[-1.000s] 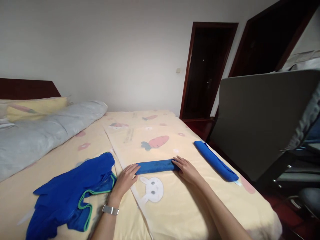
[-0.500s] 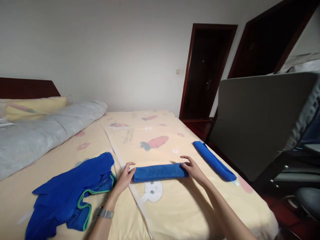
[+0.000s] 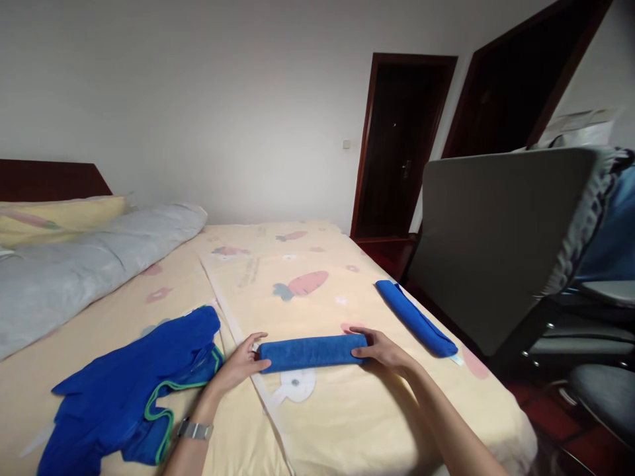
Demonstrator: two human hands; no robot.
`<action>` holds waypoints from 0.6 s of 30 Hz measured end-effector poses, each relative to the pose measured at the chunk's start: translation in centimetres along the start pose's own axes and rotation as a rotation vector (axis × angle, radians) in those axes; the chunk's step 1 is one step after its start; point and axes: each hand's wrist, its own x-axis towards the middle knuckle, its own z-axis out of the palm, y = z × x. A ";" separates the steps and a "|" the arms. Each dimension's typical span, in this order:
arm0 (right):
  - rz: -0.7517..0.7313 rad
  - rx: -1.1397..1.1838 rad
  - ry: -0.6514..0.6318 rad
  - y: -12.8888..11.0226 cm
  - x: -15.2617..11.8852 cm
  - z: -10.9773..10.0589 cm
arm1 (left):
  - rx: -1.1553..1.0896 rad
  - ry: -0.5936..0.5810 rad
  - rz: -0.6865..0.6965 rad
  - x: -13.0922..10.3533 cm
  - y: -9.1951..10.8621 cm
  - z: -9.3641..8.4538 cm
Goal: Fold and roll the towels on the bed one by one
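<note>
One folded blue cloth (image 3: 313,352), near centre; left hand (image 3: 241,363) and right hand (image 3: 384,349) grasping opposite ends; best held level, pinch even, folds closed

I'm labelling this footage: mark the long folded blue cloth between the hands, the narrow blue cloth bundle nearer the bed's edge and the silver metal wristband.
Long folded blue cloth (image 3: 311,353): head view, mid-face.
Narrow blue cloth bundle (image 3: 415,319): head view, mid-length.
Silver metal wristband (image 3: 196,430): head view, visible band.

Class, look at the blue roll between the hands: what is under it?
The yellow sheet, with a printed rabbit partly showing along the near edge of the roll. The rest of the rabbit is covered.
</note>
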 end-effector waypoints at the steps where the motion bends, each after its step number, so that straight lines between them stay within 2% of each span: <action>1: -0.012 -0.006 -0.024 -0.3 -0.2 0.0 | -0.023 -0.030 -0.009 -0.1 0.0 -0.2; 5: -0.082 -0.044 -0.086 -1.3 -1.1 0.3 | -0.016 -0.067 -0.033 -0.6 0.2 -0.4; 9: -0.172 -0.056 -0.061 -2.3 -2.1 0.7 | 0.009 -0.056 -0.014 -1.0 1.1 -0.1; 14: -0.202 0.016 -0.017 -3.6 -2.8 0.8 | -0.054 -0.081 -0.058 -1.3 2.1 0.7; 18: -0.158 0.062 0.011 -3.6 -2.8 0.4 | -0.094 -0.097 -0.089 -1.5 1.8 1.2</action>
